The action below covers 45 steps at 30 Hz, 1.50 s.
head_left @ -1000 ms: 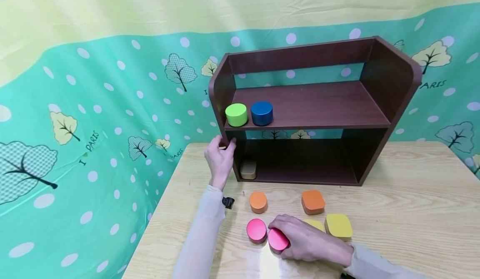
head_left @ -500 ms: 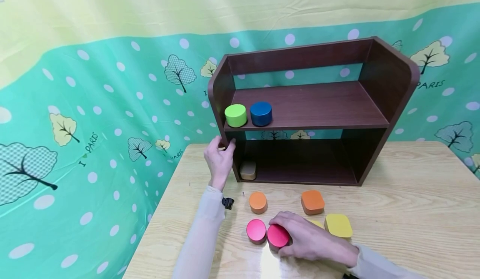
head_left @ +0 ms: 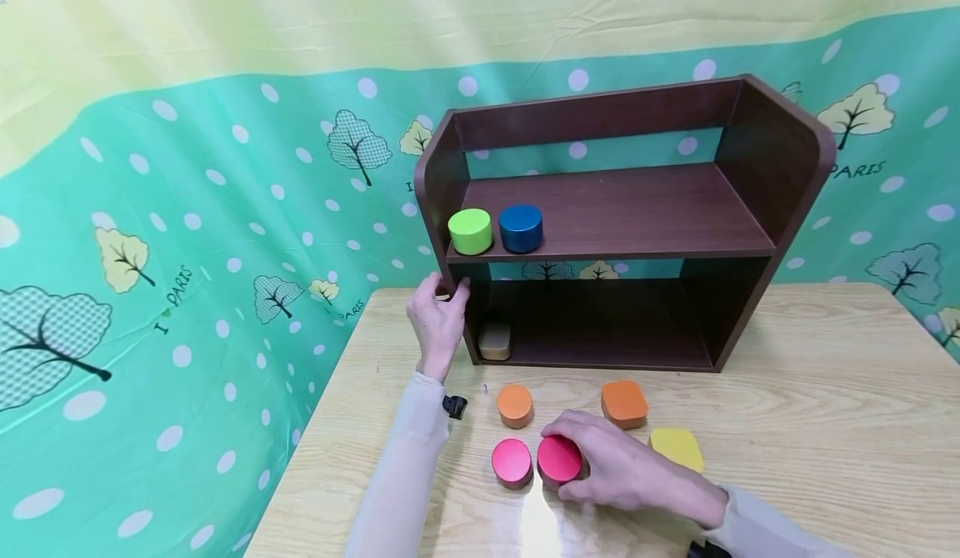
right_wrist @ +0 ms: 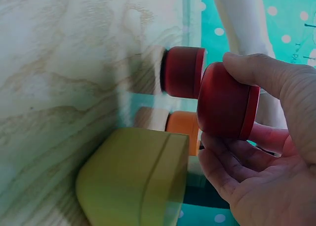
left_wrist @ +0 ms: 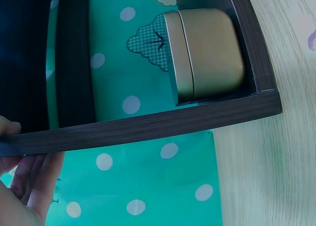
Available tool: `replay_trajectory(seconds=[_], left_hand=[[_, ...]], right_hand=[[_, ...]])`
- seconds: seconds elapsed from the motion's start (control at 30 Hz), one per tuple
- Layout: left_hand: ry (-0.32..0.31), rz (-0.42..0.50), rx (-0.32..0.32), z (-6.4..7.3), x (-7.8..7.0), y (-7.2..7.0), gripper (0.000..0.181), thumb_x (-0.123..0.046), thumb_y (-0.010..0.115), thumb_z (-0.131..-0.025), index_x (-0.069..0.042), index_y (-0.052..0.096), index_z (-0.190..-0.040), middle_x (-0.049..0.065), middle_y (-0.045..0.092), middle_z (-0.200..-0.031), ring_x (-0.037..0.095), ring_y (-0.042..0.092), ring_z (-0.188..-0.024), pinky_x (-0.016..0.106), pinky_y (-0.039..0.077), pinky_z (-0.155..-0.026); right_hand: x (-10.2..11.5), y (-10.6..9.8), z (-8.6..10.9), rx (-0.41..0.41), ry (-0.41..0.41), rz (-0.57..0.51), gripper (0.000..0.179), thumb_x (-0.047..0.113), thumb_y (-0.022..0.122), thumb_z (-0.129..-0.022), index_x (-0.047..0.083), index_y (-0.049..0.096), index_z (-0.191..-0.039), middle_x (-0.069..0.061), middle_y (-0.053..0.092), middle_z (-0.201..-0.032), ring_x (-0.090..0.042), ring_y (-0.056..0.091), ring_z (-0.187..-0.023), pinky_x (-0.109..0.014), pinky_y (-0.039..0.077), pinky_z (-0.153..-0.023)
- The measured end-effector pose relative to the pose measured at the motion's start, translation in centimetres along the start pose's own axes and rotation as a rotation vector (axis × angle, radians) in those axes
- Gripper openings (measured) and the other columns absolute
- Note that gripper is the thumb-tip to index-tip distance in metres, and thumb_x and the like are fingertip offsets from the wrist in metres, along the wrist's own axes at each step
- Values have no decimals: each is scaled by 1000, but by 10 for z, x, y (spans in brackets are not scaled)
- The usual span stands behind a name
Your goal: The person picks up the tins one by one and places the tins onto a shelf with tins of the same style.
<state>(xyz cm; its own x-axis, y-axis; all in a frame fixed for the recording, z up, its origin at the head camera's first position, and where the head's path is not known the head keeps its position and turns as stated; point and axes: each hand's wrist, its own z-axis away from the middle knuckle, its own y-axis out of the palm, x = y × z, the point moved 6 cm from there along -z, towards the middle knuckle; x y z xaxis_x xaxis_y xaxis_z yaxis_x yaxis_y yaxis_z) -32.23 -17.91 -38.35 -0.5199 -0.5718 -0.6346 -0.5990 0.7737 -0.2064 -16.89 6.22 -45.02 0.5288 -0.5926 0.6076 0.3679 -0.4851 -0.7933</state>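
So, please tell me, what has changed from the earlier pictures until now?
The right hand has moved the red round tin it grips slightly upward in the head view. Nothing was newly gripped or let go. The left hand still grips the side of the shelf unit, and the green tin and blue tin stand as before.

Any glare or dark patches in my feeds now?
Head view: glare on the table by the held red tin, shelf dark in its lower compartment; left wrist: shelf nearly black at upper left; right wrist: tin looks darker than in head view.
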Motion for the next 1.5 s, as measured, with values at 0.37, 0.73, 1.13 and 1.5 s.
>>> replay_trajectory(seconds=[0.37,0.73,1.13,1.5], left_hand=[[9,-2,-10,0,0,-1,18,-10,81,-92,3,71,-83,21,76,-80,40,74,-77,56,58,-71],[-3,-26,-5,1,1,-1,19,-11,82,-91,2,71,-83,20,76,-80,40,75,-78,52,57,-71],[3,-10,-13,0,-1,-1,17,-10,81,-91,2,72,-84,19,76,-80,38,74,-77,49,55,-68],[-16,-14,1,1,0,-1,17,-11,82,-91,1,72,-84,19,76,-81,39,74,-78,43,52,-70]], right_hand=[[9,-15,-5,-14,41,-14,62,26,96,-81,11,69,-135,0,71,-132,-19,64,-114,-31,58,-92],[14,-37,-10,-60,49,-10,62,23,95,-81,12,69,-136,-3,71,-136,-20,64,-115,-29,59,-90],[14,-61,-11,-159,16,-46,61,12,95,-79,9,68,-134,3,69,-122,-11,63,-105,-24,60,-89],[13,-75,-12,-225,-25,-62,58,6,94,-77,8,68,-130,0,71,-121,-12,65,-104,-24,60,-89]])
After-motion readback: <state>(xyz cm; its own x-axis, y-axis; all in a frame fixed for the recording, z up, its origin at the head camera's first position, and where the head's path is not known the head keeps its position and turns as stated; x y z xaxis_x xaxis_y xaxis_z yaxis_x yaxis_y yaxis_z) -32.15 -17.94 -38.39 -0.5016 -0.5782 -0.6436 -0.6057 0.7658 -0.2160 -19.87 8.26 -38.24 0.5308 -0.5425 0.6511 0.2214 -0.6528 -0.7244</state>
